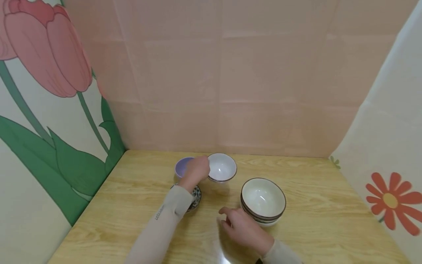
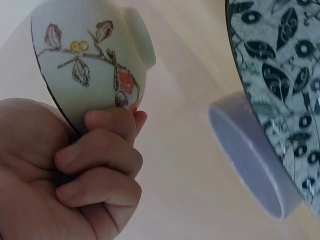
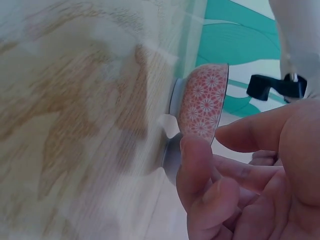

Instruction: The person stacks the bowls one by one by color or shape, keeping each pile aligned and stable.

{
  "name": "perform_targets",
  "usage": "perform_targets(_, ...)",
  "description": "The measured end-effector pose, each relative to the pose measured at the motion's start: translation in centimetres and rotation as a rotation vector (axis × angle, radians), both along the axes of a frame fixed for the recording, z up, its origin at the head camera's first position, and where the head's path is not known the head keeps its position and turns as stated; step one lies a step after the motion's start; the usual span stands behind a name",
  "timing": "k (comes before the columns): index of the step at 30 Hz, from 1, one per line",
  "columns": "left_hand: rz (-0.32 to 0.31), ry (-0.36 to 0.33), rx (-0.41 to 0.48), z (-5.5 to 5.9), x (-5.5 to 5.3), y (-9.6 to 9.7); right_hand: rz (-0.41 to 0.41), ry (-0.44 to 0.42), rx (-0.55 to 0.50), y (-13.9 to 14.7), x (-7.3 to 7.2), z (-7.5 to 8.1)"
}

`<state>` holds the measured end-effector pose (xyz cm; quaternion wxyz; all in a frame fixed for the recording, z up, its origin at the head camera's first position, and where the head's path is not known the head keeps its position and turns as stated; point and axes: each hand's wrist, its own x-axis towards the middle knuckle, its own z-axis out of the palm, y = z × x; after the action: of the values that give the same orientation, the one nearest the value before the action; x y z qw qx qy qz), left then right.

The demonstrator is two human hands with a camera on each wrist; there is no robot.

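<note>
My left hand (image 1: 197,169) grips the rim of a white bowl (image 1: 223,167) with a dark edge, at the back of the table. In the left wrist view, curled fingers of the left hand (image 2: 100,170) hold this bowl (image 2: 75,60), whose outside bears a branch with leaves. A purple bowl (image 1: 180,167) stands just left of that hand. Under the left forearm sits a dark-patterned bowl (image 1: 196,198), partly hidden. My right hand (image 1: 242,227), fingers loosely bent and holding nothing, hovers beside a stack of cream bowls (image 1: 263,198) with brown rims.
The wooden table (image 1: 313,205) meets a pink backdrop (image 1: 217,91) behind. A tulip-printed sheet (image 1: 46,110) stands at the left and a flower-printed one (image 1: 379,146) at the right. A red-patterned bowl (image 3: 205,100) lies beyond my right fingers in the right wrist view.
</note>
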<state>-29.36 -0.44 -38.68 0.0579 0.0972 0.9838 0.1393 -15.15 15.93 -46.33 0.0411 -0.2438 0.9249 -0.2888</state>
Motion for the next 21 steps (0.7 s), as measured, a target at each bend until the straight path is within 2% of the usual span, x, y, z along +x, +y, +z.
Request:
perform_targets(4, 0.052, 0.049, 0.005, 0.7, 1.3, -1.5, 0.001, 0.015, -0.005, -0.3, -0.1, -0.1)
perform_targets(6, 0.059, 0.083, 0.015, 1.1, 2.2, -2.3, 0.004, 0.030, -0.009, -0.5, -0.2, -0.2)
perform_targets(11, 0.057, 0.162, 0.125, 0.9, 4.0, -4.8, 0.006, 0.022, -0.009, -1.0, -0.3, -0.2)
perform_targets(15, 0.081, 0.154, 0.201, 0.4, 5.2, -6.6, -0.002, 0.012, 0.003, -1.4, -0.3, -0.1)
perform_targets(21, 0.127, 0.162, 0.223, 0.0, 7.0, -9.0, -0.029, 0.007, 0.033, -1.7, -0.6, -0.2)
